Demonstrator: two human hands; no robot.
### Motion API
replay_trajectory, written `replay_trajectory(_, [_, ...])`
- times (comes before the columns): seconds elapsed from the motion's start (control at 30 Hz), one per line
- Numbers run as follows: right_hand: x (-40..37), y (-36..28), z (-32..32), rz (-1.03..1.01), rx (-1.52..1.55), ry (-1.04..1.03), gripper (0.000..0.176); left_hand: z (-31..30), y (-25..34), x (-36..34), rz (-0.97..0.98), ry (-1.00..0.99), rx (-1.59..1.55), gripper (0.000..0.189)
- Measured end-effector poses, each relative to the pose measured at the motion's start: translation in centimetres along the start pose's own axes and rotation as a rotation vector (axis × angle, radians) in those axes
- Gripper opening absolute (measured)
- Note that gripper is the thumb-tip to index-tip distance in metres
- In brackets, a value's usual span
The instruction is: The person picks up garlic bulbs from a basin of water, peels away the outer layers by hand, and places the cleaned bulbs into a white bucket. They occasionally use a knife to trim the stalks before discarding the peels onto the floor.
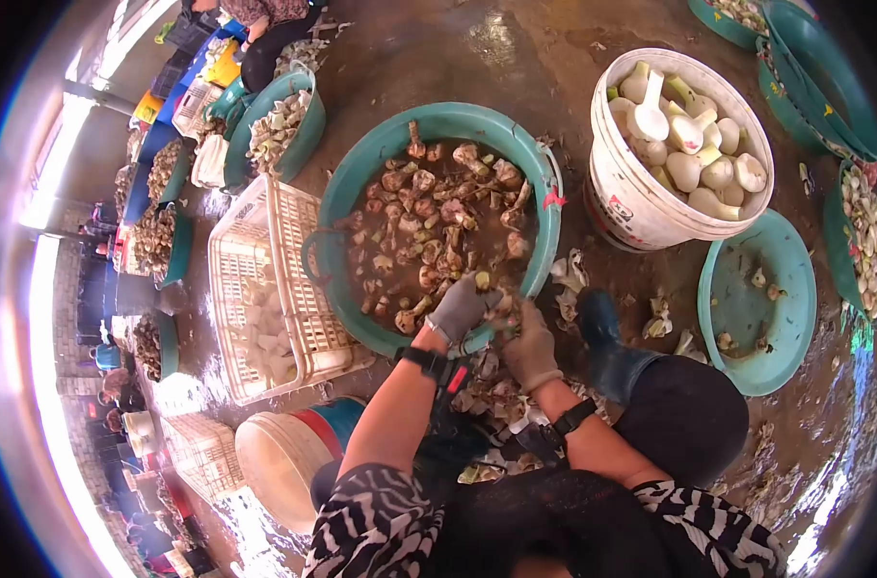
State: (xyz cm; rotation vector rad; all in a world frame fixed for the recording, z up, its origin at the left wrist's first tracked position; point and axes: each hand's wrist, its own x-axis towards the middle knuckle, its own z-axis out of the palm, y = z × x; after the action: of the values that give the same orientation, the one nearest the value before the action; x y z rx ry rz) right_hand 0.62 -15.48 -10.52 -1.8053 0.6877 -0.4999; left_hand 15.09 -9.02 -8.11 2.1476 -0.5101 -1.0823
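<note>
A round green tub (546, 252) holds murky water and many brown, unpeeled garlic bulbs (421, 207) with cut stems. Over its near rim, my left hand (461, 310), in a grey glove, is closed around a garlic bulb (483, 281) whose greenish end shows above the fingers. Close beside it, my right hand (530, 349), gloved too, has its fingers curled at the tub's edge. Something small and pale shows by its fingertips, but I cannot make it out. Peeled skins (496, 405) lie on the ground below both hands.
A white bucket (607, 188) full of peeled white bulbs stands at the right. Near it is a shallow green basin (713, 279) with a few scraps. A white plastic crate (294, 279) adjoins the tub's left side. My boot (602, 337) is just right of my hands.
</note>
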Motion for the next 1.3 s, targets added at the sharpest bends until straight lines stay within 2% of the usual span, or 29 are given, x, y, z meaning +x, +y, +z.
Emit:
replay_trajectory(0.03, [0.0, -0.6, 0.0, -0.033, -0.04, -0.013, 0.032, -0.1, -0.6, -0.8, 0.107, 0.036, 0.166, 0.038])
replay_trajectory(0.13, [-0.9, 0.0, 0.1, -0.062, -0.292, -0.225, 0.04, 0.6, -2.0, -3.2, 0.205, 0.018, 0.228, 0.044])
replay_trajectory(0.17, [-0.8, -0.8, -0.5, -0.03, -0.296, -0.285, 0.036, 0.6, -1.8, -4.0, 0.062, -0.024, 0.305, 0.048])
replay_trajectory(0.23, [-0.5, -2.4, -1.8, 0.043, -0.305, -0.406, 0.029, 0.9, -1.8, -6.4, 0.122, 0.0, -0.073, 0.045])
replay_trajectory(0.27, [-0.7, -2.0, -1.8, 0.181, 0.058, -0.413, 0.026, 1.1, -1.2, -8.0, 0.148, 0.009, -0.265, 0.043])
replay_trajectory(0.3, [-0.9, -0.8, -1.5, 0.316, 0.422, -0.415, 0.023, 1.3, 0.4, -10.1, 0.232, 0.088, -0.401, 0.055])
replay_trajectory(0.37, [-0.8, 1.1, 0.3, 0.584, 1.13, -0.413, 0.026, 2.2, 0.3, -12.4, 0.249, 0.182, -0.148, 0.063])
replay_trajectory(0.4, [-1.0, -0.6, -0.6, 0.53, 0.992, -0.45, 0.027, 2.7, 0.0, -13.4, 0.249, 0.23, -0.023, 0.067])
replay_trajectory(0.43, [-1.7, -2.0, -1.9, 0.482, 0.85, -0.489, 0.028, 3.4, -1.3, -13.4, 0.327, 0.359, 0.084, 0.074])
replay_trajectory(0.5, [-2.3, -3.3, -2.7, 0.396, 0.659, -0.57, 0.031, 3.5, -1.9, -14.3, 0.395, 0.435, 0.157, 0.074])
replay_trajectory(0.57, [-2.8, -4.6, -4.0, 0.428, 0.635, -0.643, 0.032, 3.6, -2.2, -15.3, 0.443, 0.48, 0.216, 0.074])
replay_trajectory(0.7, [-2.6, -4.5, -4.2, 0.397, 0.606, -0.764, 0.029, 4.3, -2.7, -16.6, 0.414, 0.44, 0.105, 0.072])
replay_trajectory(0.8, [-3.2, -4.8, -4.4, 0.434, 0.483, -0.765, 0.022, 4.8, -3.2, -16.8, 0.593, 0.55, 0.229, 0.071])
replay_trajectory(0.87, [-3.6, -5.0, -4.4, 0.49, 0.369, -0.747, 0.019, 5.2, -2.7, -17.6, 0.424, 0.402, -0.182, 0.058])
replay_trajectory(0.9, [-3.8, -4.6, -4.3, 0.317, 0.262, -0.717, 0.019, 5.4, -2.4, -18.0, 0.333, 0.325, -0.384, 0.052])
replay_trajectory(0.97, [-4.8, -2.8, -3.4, -0.028, 0.058, -0.645, 0.021, 5.1, -3.3, -17.2, 0.133, 0.183, -0.987, 0.041])
replay_trajectory(1.0, [-4.9, -1.7, -3.0, -0.013, 0.209, -0.641, 0.022, 4.8, -2.2, -17.5, 0.028, 0.103, -1.284, 0.038])
replay_trajectory(1.03, [-4.9, -0.7, -2.7, -0.002, 0.356, -0.636, 0.022, 5.5, -0.7, -17.9, 0.027, 0.165, -1.392, 0.042])
replay_trajectory(1.07, [-4.7, -0.2, -2.6, 0.009, 0.503, -0.627, 0.023, 5.4, -0.2, -18.3, 0.013, 0.155, -1.352, 0.042])
replay_trajectory(1.13, [-5.5, -3.5, -4.1, 0.216, 0.743, -0.661, 0.022, 5.5, 0.0, -18.9, -0.024, 0.127, -1.277, 0.043])
replay_trajectory(1.17, [-5.5, -3.3, -4.0, 0.036, 0.69, -0.631, 0.022, 5.2, -0.5, -18.9, 0.084, -0.003, -1.197, 0.038])
replay_trajectory(1.23, [-5.4, -3.1, -3.6, 0.204, 0.624, -0.567, 0.02, 5.9, -0.8, -18.3, 0.185, 0.364, -0.796, 0.034])
replay_trajectory(1.3, [-5.0, -2.1, -2.8, 0.219, 0.848, -0.553, 0.019, 5.7, -1.1, -17.9, 0.219, 0.646, -0.466, 0.033])
